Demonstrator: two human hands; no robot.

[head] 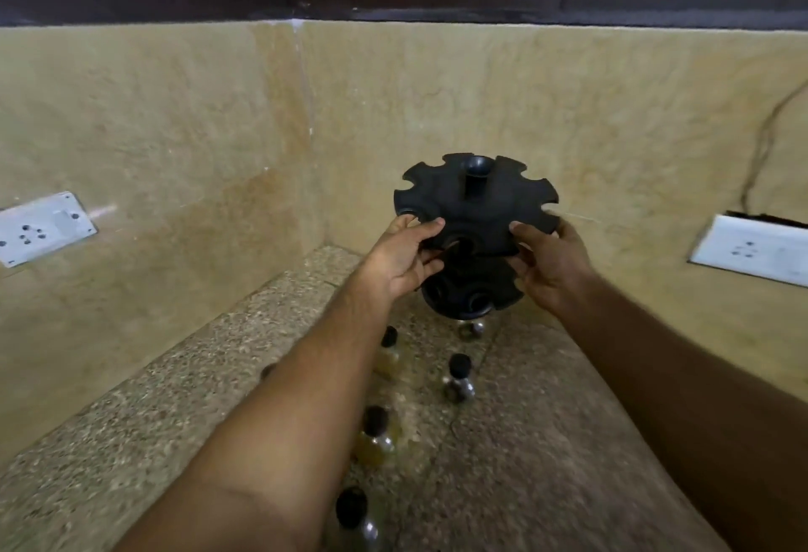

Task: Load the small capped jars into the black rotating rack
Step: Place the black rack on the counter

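Nearest us, below our wrists, capped jars (458,378) stand on the counter (175,398). Beyond them our left hand (404,260) and right hand (551,265) curl onto opposite edges of the black rack (474,206), gripping its top tier.

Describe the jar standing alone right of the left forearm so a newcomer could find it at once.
Start at the black rotating rack held by both hands at the back of the speckled stone counter. Come toward the camera past the rack's base: the jar stands in open counter between the forearms. Unlike the other black-capped jars, the left forearm does not overlap it.
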